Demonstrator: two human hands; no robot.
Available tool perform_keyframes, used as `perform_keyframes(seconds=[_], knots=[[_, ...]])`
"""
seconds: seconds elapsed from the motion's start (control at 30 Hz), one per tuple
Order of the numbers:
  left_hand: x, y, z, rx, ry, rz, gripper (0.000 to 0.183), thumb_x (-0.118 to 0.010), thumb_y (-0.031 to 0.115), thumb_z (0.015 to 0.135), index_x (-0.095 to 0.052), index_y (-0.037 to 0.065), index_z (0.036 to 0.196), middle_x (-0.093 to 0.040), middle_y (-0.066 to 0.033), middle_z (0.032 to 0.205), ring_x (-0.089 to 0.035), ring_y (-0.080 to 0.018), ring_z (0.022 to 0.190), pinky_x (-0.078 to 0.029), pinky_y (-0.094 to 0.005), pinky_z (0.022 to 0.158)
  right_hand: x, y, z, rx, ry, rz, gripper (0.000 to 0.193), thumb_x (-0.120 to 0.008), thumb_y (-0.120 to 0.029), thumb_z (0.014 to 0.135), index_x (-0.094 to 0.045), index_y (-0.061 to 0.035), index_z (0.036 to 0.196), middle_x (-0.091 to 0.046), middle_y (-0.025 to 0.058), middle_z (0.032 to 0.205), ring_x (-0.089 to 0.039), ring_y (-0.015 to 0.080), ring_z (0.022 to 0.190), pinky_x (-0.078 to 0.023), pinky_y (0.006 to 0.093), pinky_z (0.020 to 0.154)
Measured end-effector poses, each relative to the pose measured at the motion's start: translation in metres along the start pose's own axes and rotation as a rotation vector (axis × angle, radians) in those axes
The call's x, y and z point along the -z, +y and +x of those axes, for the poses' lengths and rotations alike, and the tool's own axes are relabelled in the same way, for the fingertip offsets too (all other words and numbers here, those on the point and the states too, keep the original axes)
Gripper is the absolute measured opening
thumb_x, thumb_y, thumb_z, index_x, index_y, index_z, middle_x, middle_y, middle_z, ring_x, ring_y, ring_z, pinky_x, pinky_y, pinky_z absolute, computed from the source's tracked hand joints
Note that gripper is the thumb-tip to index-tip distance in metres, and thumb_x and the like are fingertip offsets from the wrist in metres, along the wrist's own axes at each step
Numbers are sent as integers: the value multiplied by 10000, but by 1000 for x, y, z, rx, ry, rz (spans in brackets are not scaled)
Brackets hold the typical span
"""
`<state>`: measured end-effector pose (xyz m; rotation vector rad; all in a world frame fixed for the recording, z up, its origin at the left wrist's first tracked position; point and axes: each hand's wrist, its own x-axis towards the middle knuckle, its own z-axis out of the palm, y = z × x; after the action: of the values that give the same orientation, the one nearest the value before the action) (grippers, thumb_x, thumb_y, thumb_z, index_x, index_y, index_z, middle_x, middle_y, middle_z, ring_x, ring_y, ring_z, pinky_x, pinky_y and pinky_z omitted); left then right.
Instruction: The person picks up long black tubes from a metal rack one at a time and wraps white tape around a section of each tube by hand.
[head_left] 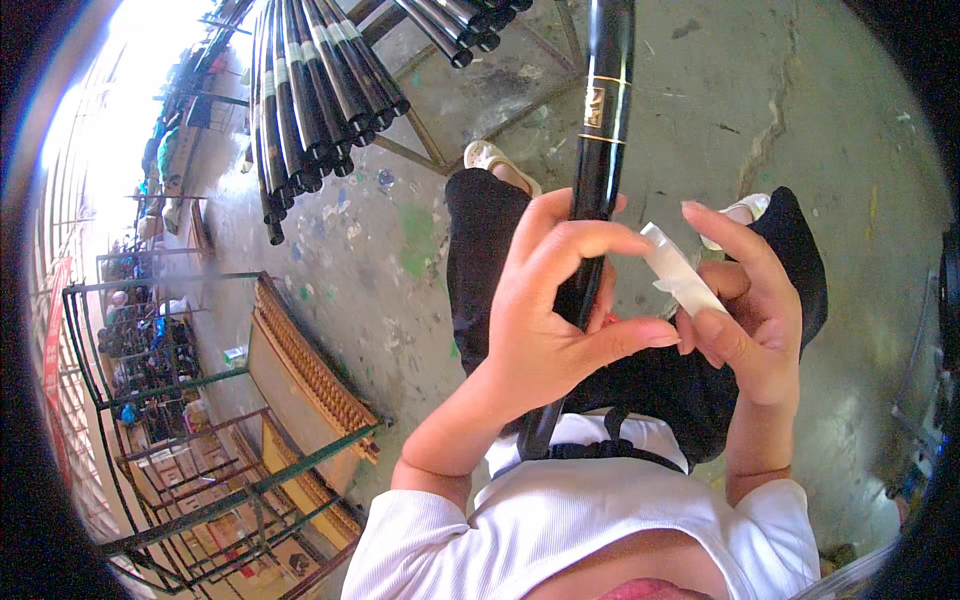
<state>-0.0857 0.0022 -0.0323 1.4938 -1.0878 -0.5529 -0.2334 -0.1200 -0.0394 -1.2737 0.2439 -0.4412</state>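
A glossy black pole (603,130) with thin gold bands and a gold mark slants from the top of the view down to my waist. My left hand (545,300) curls around it, some fingers behind the pole. Its index fingertip touches the upper end of a narrow whitish roll that looks like tape (683,270), while the thumb reaches toward my right hand. Between the thumb and fingers of my right hand (748,320) the roll is gripped, seen edge-on, its index finger raised. A small flap sticks out from the roll's left side.
Several similar black poles (315,90) with pale bands lie bundled on a metal stand (430,150) at the upper left. A dark metal-framed rack (250,490) with wooden, ridged-edge boards (310,350) stands at the lower left. My feet rest on the paint-spotted concrete floor (400,230).
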Motion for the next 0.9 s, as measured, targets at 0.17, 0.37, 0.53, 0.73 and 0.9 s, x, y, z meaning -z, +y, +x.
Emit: perform_keyframes(seconds=[0.17, 0.37, 0.53, 0.73, 0.9], knots=[[0, -5, 0, -148, 19, 187, 161, -742, 84, 713, -610, 57, 801, -501, -148, 1072, -538, -204, 844, -441, -275, 692, -13, 3, -4, -25, 77, -136, 393, -586, -148, 837, -484, 4, 1185, -624, 77, 812, -555, 106, 644, -422, 209, 592], [-5, -3, -18, -78, 118, 80, 371, -664, 17, 758, -483, 10, 1082, -496, -171, 1123, -514, -268, 926, -447, -306, 740, 0, -1, 6, -98, -62, -514, 121, -565, -111, 848, -618, -4, 870, -618, 63, 757, -577, 116, 654, -428, 225, 580], [-9, -13, -30, -158, 154, 179, 618, -597, -60, 775, -255, -6, 1287, -393, -199, 1250, -501, -267, 1021, -449, -333, 817, -4, -14, 10, -57, 37, -313, 114, -583, -118, 832, -615, -18, 786, -594, 61, 680, -549, 122, 582, -406, 234, 522], [-16, -9, -46, -179, 114, 288, 736, -635, -77, 748, -179, -7, 1321, -318, -199, 1332, -491, -283, 1092, -438, -362, 891, -22, -15, 18, -22, 65, -525, 248, -585, -195, 836, -555, -4, 680, -539, -2, 627, -424, 48, 522, -301, 188, 490], [-20, -2, -44, -210, 64, 450, 597, -657, -46, 737, -342, -21, 1243, -488, -225, 1150, -550, -320, 971, -460, -378, 822, -23, -21, 19, -172, 63, -538, 259, -575, -194, 855, -552, -8, 676, -540, 0, 615, -428, 49, 522, -302, 188, 487]])
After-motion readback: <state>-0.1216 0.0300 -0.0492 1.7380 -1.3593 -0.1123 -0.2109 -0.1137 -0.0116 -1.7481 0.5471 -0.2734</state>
